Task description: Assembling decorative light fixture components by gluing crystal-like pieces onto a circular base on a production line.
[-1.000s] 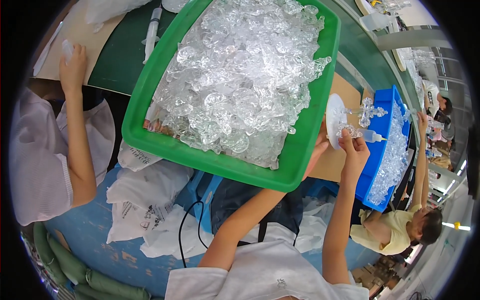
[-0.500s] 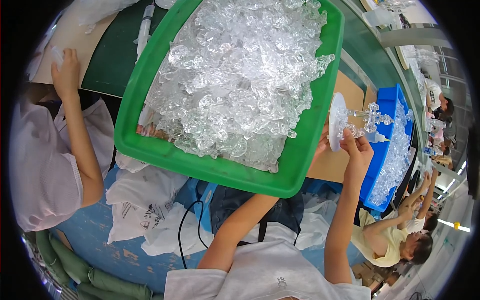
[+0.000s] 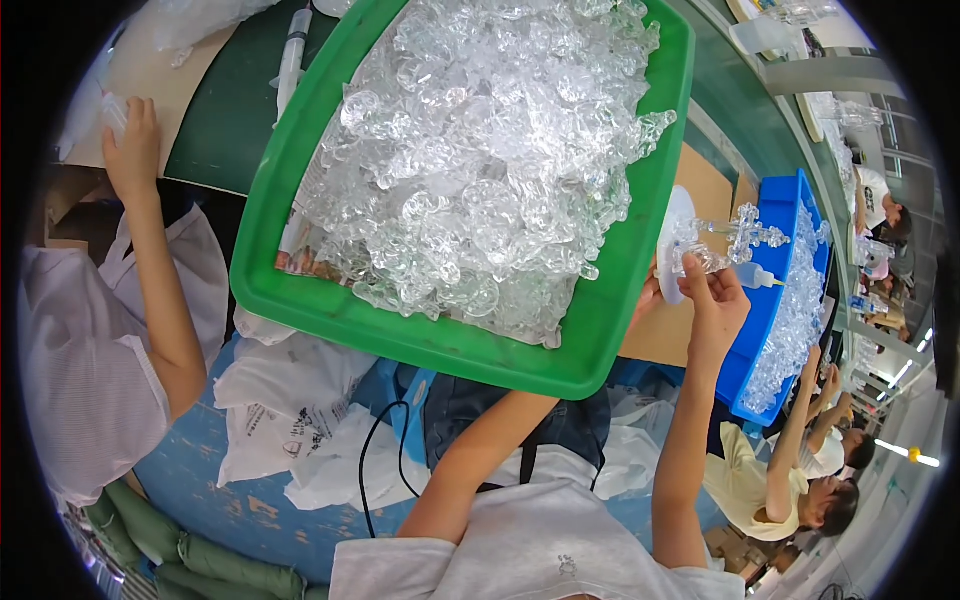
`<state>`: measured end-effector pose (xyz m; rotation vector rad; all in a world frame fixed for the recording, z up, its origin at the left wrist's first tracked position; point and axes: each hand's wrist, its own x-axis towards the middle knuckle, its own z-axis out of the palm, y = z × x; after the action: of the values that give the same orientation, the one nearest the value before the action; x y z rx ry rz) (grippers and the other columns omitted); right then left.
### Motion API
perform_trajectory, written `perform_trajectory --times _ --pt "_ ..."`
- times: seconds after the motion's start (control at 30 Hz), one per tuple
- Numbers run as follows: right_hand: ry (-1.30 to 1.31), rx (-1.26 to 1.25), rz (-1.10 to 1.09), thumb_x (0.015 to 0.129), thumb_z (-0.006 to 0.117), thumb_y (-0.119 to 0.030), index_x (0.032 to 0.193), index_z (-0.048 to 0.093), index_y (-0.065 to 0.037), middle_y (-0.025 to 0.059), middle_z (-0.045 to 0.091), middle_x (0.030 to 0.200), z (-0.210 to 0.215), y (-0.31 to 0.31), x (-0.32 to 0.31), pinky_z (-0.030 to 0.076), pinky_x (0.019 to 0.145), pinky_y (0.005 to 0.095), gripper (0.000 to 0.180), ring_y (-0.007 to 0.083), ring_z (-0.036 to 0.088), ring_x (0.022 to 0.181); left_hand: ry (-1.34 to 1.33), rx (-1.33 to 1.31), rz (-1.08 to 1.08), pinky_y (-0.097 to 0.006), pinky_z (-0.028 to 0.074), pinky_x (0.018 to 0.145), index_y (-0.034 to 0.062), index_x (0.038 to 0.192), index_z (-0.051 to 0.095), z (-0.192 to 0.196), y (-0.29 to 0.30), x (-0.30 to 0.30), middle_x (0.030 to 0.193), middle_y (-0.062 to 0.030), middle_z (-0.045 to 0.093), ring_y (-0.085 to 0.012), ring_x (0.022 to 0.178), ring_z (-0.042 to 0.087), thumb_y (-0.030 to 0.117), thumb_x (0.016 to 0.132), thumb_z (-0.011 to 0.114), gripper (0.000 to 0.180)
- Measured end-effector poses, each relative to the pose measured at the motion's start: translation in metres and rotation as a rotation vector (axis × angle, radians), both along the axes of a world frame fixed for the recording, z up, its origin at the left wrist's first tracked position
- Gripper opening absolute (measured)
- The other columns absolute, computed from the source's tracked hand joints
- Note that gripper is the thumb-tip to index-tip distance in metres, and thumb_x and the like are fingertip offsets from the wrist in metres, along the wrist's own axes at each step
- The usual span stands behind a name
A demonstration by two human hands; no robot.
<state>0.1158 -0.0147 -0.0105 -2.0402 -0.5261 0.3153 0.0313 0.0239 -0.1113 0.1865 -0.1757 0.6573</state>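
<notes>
A clear plastic cross (image 3: pixel 745 236) stands out sideways from a round white disc (image 3: pixel 672 245), just right of the green tray. My left hand (image 3: pixel 648 298) is at the disc's lower left rim and appears to hold it; the tray hides most of this hand. My right hand (image 3: pixel 718 308) is closed, thumb and fingertips pinching a small clear plastic piece (image 3: pixel 708 258) against the disc beside the cross. Behind the fingers lies a translucent squeeze bottle (image 3: pixel 755 276) with a yellow needle tip.
A large green tray (image 3: pixel 420 350) heaped with clear plastic pieces (image 3: pixel 490 150) fills the middle. To the right sits a blue bin (image 3: pixel 745 385) of similar pieces. A syringe (image 3: pixel 292 60) lies at the far left, near a co-worker's hand (image 3: pixel 133 150). White bags (image 3: pixel 290 400) lie below.
My hands and the disc stay nearly in place, my right fingers still at the clear piece. The co-worker at left leans slightly; arms of people at the right have shifted.
</notes>
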Motion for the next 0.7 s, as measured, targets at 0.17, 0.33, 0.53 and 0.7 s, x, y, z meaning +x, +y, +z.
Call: perform_trajectory --times 0.17,0.33,0.53,0.7 --pt "-0.201 -0.081 0.045 0.081 0.075 -0.018 0.097 0.065 0.005 0.0059 0.066 0.079 0.0 0.008 -0.016 0.047 0.062 0.0199 0.03 0.0079 0.059 0.067 0.152 0.141 -0.033 -0.043 0.02 0.115 -0.0042 0.144 0.018 -0.001 0.003 -0.006 0.151 -0.0162 0.022 -0.0275 0.139 0.025 0.016 0.095 0.049 0.062" --pt "-0.184 -0.068 0.042 0.081 0.074 -0.018 0.099 0.065 0.004 0.0045 0.066 0.079 -0.007 0.005 -0.013 0.047 0.061 0.0206 0.029 0.0068 0.058 0.067 0.176 0.002 -0.108 -0.043 0.019 0.114 -0.0027 0.145 0.018 -0.002 0.002 -0.002 0.15 -0.0151 0.023 -0.026 0.138 0.025 0.016 0.093 0.051 0.065" --pt "-0.402 -0.277 0.081 0.079 0.073 -0.024 0.084 0.059 0.0 0.0131 0.063 0.068 -0.019 0.018 -0.012 0.048 0.057 0.0341 0.029 0.0235 0.062 0.06 0.424 0.316 0.016 -0.037 0.019 0.114 0.0 0.147 0.016 -0.005 -0.005 -0.003 0.152 -0.0145 0.021 -0.0251 0.14 0.023 0.011 0.093 0.049 0.064" --pt "-0.461 -0.189 0.132 0.077 0.072 -0.023 0.079 0.054 -0.004 0.0156 0.058 0.07 -0.045 0.011 -0.009 0.047 0.056 0.0408 0.026 0.0338 0.06 0.065 0.76 0.382 0.206 -0.036 0.021 0.113 0.0004 0.147 0.016 0.048 -0.04 -0.058 0.153 -0.0135 0.017 -0.0269 0.141 0.021 0.003 0.095 0.045 0.06"
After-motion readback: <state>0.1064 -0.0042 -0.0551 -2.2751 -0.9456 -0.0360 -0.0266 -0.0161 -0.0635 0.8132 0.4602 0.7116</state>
